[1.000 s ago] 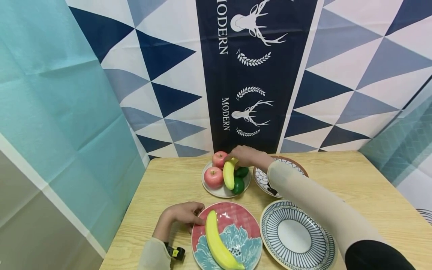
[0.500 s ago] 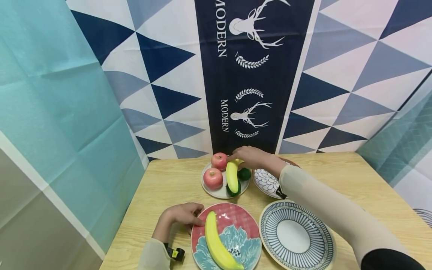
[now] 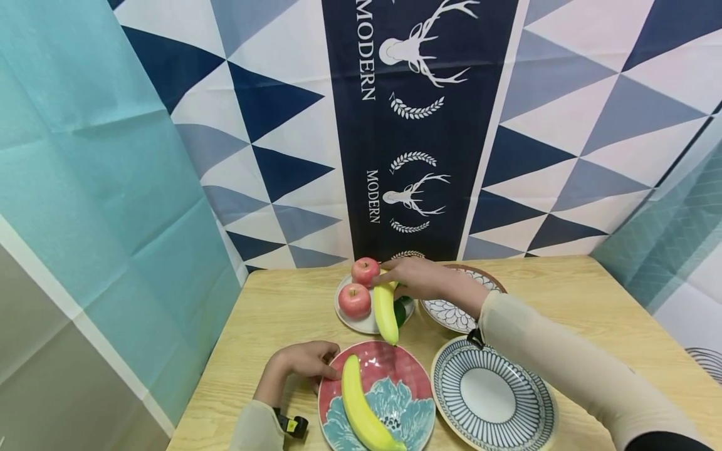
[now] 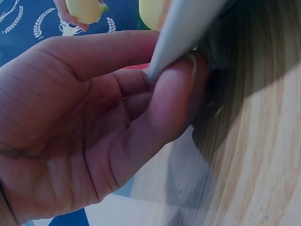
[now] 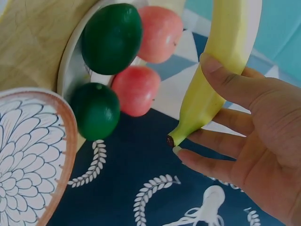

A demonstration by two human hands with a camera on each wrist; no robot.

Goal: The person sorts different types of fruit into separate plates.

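My right hand [image 3: 414,277] pinches a yellow banana [image 5: 225,47] near its stem, thumb on one side and fingers on the other. In the head view that banana hangs in front of the small fruit plate [image 3: 351,321] at the back. My left hand [image 3: 307,360] grips the left rim of a red and blue flower plate [image 3: 414,376], its thumb over the edge. The left wrist view shows this hand [image 4: 103,103] pinching the plate's pale edge [image 4: 183,33]. A second banana [image 3: 361,407] lies on the flower plate.
Two apples [image 3: 355,300] sit on the fruit plate, with two dark green fruits [image 5: 113,37] beside them. A blue-striped plate [image 3: 530,401] lies right of the flower plate. Behind it is a brown-rimmed plate [image 3: 451,313], partly hidden by my right arm. Patterned cloth hangs behind the table.
My right hand has lifted the banana off the fruit plate and brought it nearer to me. My left hand keeps its grip on the flower plate. The head view has tilted slightly up.
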